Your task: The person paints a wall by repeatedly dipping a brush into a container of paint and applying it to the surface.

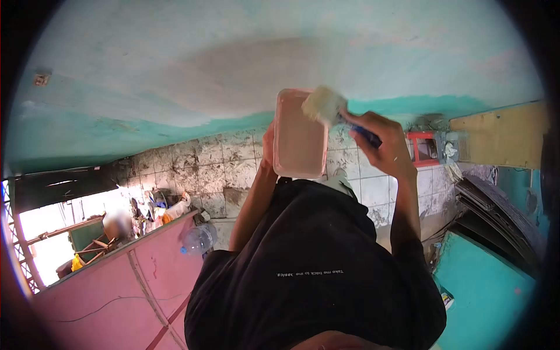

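My left hand (268, 144) holds a pale pink rectangular plastic container (300, 135) upright in front of my chest; only the fingers and wrist show behind it. My right hand (382, 146) is shut on a blue-handled paintbrush (324, 105). The brush's pale, paint-loaded bristles rest at the container's upper right corner. Below the hands I see my black shirt (315, 280). Beyond them is a wall (233, 64) coated in turquoise and whitish paint.
A dirty tiled floor (204, 166) lies ahead. A pink board (111, 286) with a plastic bottle (198, 238) by it is at lower left, clutter and another person (116, 224) beyond. A red stool (423, 149), dark stacked sheets (501, 216) and a turquoise panel (484, 286) are right.
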A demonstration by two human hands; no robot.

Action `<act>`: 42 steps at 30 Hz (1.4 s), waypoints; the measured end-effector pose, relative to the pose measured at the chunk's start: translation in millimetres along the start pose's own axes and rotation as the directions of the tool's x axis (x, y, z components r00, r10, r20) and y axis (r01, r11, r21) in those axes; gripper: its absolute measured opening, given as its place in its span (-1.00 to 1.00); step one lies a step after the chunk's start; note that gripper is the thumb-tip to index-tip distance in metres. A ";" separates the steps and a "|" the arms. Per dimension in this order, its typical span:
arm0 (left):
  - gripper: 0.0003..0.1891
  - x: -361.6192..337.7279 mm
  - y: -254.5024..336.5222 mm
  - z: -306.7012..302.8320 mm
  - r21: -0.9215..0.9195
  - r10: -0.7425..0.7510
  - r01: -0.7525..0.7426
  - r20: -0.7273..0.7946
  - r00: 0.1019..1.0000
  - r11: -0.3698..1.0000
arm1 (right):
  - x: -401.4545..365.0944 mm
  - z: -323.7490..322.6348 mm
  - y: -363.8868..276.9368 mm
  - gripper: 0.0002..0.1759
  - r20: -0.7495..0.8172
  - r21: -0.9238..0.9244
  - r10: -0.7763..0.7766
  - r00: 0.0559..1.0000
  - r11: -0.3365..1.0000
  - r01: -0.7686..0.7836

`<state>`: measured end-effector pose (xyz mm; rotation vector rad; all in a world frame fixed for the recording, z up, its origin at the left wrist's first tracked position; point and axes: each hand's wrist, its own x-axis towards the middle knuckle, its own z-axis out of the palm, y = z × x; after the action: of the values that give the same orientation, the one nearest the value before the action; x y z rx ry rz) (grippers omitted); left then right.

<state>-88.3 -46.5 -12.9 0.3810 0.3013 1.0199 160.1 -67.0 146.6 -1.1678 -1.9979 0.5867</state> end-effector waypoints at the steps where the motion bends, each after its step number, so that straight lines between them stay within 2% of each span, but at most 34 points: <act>1: -0.48 1.9 -9.2 20.3 -0.011 0.064 -0.065 -0.045 0.997 0.998 | -12.8 -6.9 2.3 -0.54 0.107 -0.041 0.006 0.994 0.999 -0.002; 2: -0.48 5.7 -18.6 31.1 -0.017 0.052 -0.053 -0.052 0.997 0.998 | -23.8 -13.7 4.9 -0.54 0.208 -0.084 0.014 0.978 0.996 0.003; 3: -0.47 11.7 -27.3 39.9 0.003 0.034 -0.034 -0.036 0.999 0.999 | -32.7 -22.2 5.3 -0.54 0.206 -0.085 0.028 0.978 0.996 -0.011; 5: -0.46 26.2 -44.7 53.0 0.021 0.003 -0.003 -0.014 1.000 1.000 | -44.3 -41.3 5.0 -0.59 0.342 -0.204 0.144 0.929 0.976 -0.076; 6: -0.45 32.2 -54.6 58.7 0.115 -0.016 0.020 -0.032 0.999 0.993 | -51.0 -48.2 8.0 -0.63 0.363 -0.245 0.208 0.908 0.962 -0.123; 7: -0.43 37.3 -61.9 61.7 0.207 -0.033 0.043 -0.051 0.998 0.977 | -54.9 -52.5 10.6 -0.63 0.359 -0.247 0.220 0.907 0.960 -0.135; 9: -0.42 47.1 -81.6 67.7 0.250 -0.060 0.075 -0.068 0.996 0.965 | -63.9 -64.4 18.6 -0.64 0.386 -0.308 0.235 0.892 0.944 -0.116; 11: -0.42 54.7 -102.1 77.2 0.296 -0.079 0.101 -0.084 0.993 0.950 | -73.5 -66.7 29.0 -0.65 0.364 -0.294 0.212 0.907 0.950 -0.104; 14: -0.41 64.4 -127.6 88.0 0.290 -0.100 0.106 -0.036 0.994 0.951 | -92.4 -74.9 47.4 -0.66 0.329 -0.310 0.198 0.923 0.946 -0.092; 16: -0.40 69.8 -142.4 92.1 0.445 -0.101 0.078 0.027 0.995 0.892 | -106.5 -86.6 55.2 -0.66 0.322 -0.335 0.212 0.923 0.937 -0.099; 18: -0.40 73.1 -156.1 98.6 0.425 -0.093 0.078 0.015 0.996 0.902 | -119.0 -106.0 60.0 -0.68 0.289 -0.238 0.249 0.924 0.954 -0.182; 20: -0.40 82.0 -171.9 108.3 0.402 -0.086 0.073 0.016 0.996 0.913 | -133.9 -124.3 66.5 -0.69 0.273 -0.216 0.267 0.924 0.953 -0.211; 22: -0.42 88.3 -188.6 116.4 0.209 -0.152 0.160 -0.049 0.987 0.965 | -145.3 -133.2 75.2 -0.69 0.259 -0.194 0.297 0.919 0.948 -0.251; 26: -0.43 95.3 -223.9 117.8 0.248 -0.225 0.219 -0.003 0.974 0.944 | -162.8 -141.0 91.6 -0.70 0.260 -0.257 0.274 0.926 0.944 -0.207; 28: -0.43 94.7 -237.4 125.1 0.222 -0.188 0.208 -0.108 0.976 0.953 | -167.6 -151.5 91.9 -0.71 0.276 -0.276 0.270 0.923 0.942 -0.193; 29: -0.43 94.3 -240.7 127.9 0.217 -0.187 0.207 -0.113 0.976 0.954 | -169.4 -157.4 90.2 -0.71 0.251 -0.272 0.282 0.926 0.939 -0.212; 31: -0.43 94.2 -249.9 139.5 0.266 -0.120 0.126 -0.038 0.992 0.956 | -176.7 -165.6 94.0 -0.72 0.237 -0.280 0.311 0.920 0.929 -0.242; 32: -0.43 92.2 -249.4 144.5 0.281 -0.134 0.124 0.015 0.991 0.952 | -176.7 -162.9 101.5 -0.71 0.282 -0.328 0.269 0.921 0.929 -0.171; 33: -0.43 92.0 -256.2 138.5 0.275 -0.139 0.131 0.007 0.990 0.952 | -177.0 -158.6 109.2 -0.70 0.327 -0.363 0.225 0.918 0.927 -0.098; 35: -0.43 92.6 -261.7 119.3 0.210 -0.226 0.243 -0.102 0.969 0.947 | -177.1 -157.4 113.4 -0.71 0.366 -0.358 0.225 0.903 0.930 -0.086; 36: -0.43 92.1 -259.8 127.1 0.216 -0.212 0.231 -0.108 0.971 0.949 | -171.4 -166.1 109.4 -0.72 0.384 -0.357 0.238 0.892 0.929 -0.094; 38: -0.43 91.2 -256.0 148.8 0.402 -0.054 0.083 -0.084 0.995 0.912 | -162.2 -179.5 101.5 -0.74 0.404 -0.360 0.271 0.873 0.925 -0.121; 39: -0.43 90.4 -254.3 147.9 0.406 -0.041 0.075 -0.092 0.995 0.911 | -160.5 -175.7 104.7 -0.74 0.412 -0.352 0.259 0.873 0.930 -0.109; 41: -0.43 87.7 -253.5 144.1 0.662 0.028 -0.017 -0.007 1.000 0.750 | -159.5 -162.7 113.0 -0.73 0.428 -0.355 0.225 0.875 0.932 -0.066; 42: -0.43 86.6 -255.4 137.5 0.663 0.032 -0.013 -0.015 0.999 0.748 | -158.9 -158.7 114.8 -0.73 0.434 -0.347 0.220 0.874 0.936 -0.064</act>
<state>206.8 -113.8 -8.9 1.0260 0.6936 0.9151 396.1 -147.7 108.4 -1.4928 -2.5047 0.6831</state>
